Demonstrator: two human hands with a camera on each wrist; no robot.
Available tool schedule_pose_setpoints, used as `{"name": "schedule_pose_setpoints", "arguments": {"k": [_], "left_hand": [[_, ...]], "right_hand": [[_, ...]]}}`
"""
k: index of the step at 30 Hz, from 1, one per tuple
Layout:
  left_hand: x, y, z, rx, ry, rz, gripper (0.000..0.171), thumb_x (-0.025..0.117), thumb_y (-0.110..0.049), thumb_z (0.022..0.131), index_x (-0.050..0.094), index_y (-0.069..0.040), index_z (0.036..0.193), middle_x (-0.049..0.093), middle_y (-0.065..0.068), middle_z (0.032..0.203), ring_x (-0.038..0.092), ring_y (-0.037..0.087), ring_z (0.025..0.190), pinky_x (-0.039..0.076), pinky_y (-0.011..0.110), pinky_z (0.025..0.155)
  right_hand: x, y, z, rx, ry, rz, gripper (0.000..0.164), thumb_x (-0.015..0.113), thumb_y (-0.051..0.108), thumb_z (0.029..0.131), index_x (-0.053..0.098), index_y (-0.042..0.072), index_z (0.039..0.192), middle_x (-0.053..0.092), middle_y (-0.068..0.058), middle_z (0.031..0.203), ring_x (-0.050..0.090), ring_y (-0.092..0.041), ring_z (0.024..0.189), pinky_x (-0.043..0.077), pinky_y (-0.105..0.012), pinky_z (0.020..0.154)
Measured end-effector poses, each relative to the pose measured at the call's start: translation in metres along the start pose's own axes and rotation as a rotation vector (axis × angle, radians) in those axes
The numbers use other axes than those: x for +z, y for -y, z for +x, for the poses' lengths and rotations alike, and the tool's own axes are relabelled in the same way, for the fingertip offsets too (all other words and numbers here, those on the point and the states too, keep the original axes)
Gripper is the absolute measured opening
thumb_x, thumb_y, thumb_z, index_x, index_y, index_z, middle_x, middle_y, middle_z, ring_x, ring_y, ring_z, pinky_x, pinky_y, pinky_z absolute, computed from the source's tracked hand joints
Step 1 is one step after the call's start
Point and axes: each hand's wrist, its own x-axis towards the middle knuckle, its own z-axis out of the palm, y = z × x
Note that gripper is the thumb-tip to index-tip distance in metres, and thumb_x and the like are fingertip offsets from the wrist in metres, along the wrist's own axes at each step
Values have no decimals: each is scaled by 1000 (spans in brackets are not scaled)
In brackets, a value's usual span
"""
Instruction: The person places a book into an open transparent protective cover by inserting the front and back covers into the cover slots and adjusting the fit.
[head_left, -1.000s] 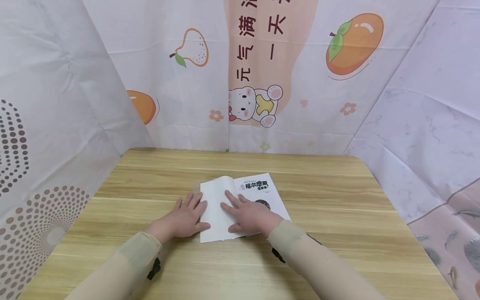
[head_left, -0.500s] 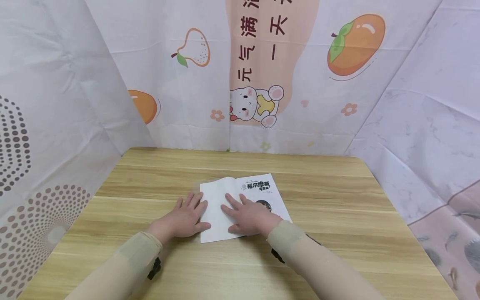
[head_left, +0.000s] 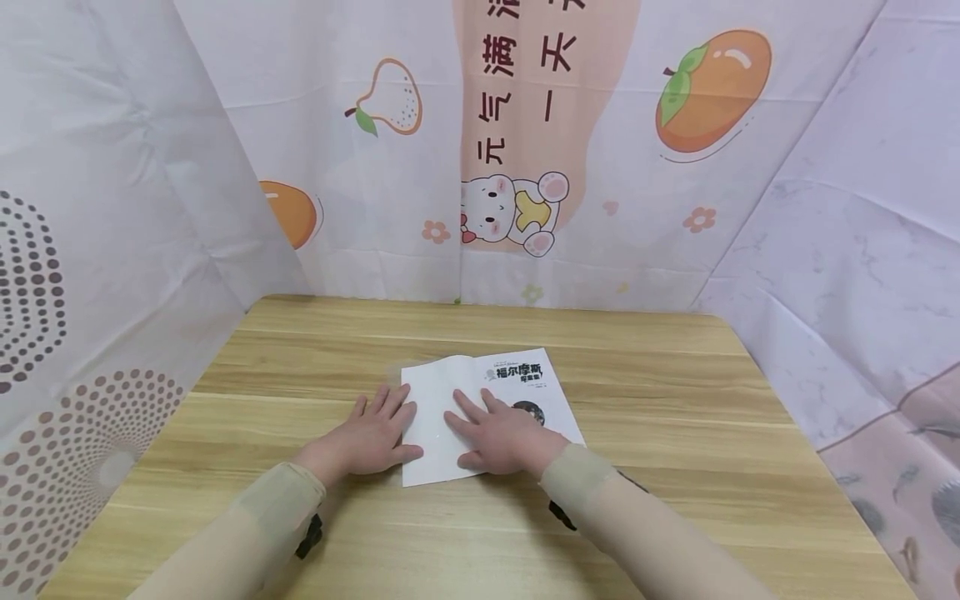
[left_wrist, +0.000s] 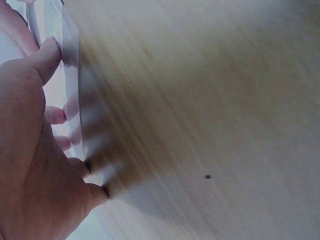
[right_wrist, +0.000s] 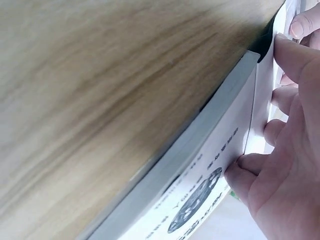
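A book [head_left: 558, 408] lies open on the wooden table, its right page printed with dark Chinese characters and a round dark picture. Its left side is a blank white leaf [head_left: 435, 383] that bulges slightly near the spine. Along that leaf's outer edge sticks out a clear plastic strip [left_wrist: 72, 75]. My left hand [head_left: 369, 437] rests there with fingers spread, thumb and fingertips on the edge. Across the blank leaf, close to the spine, my right hand [head_left: 501, 433] presses with spread fingers. In the right wrist view the book's thick page block [right_wrist: 195, 135] shows beside its fingertips.
The wooden table [head_left: 637, 375] extends around the book on all sides. A printed cloth curtain [head_left: 420, 275] hangs behind it, with pale cloth at left and right. Dark straps [head_left: 310, 537] show under the wrists.
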Motion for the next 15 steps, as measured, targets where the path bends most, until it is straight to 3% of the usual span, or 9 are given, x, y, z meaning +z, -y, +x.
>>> {"name": "schedule_pose_setpoints", "arguments": {"k": [7, 15], "left_hand": [[0, 1, 4, -9, 22, 11, 76, 47, -59, 94, 30, -7, 146, 13, 21, 158, 9, 48, 139, 18, 71, 105], [-10, -5, 7, -19, 32, 55, 71, 54, -58, 92, 34, -10, 141, 21, 22, 155, 18, 50, 137, 20, 71, 104]], "right_hand": [[3, -10, -5, -60, -25, 110, 67, 43, 55, 98, 19, 27, 154, 3, -5, 162, 17, -39, 141, 43, -49, 100], [5, -27, -13, -139, -51, 246, 56, 40, 33, 104, 18, 20, 154, 6, -15, 160, 17, -33, 142, 32, -47, 110]]}}
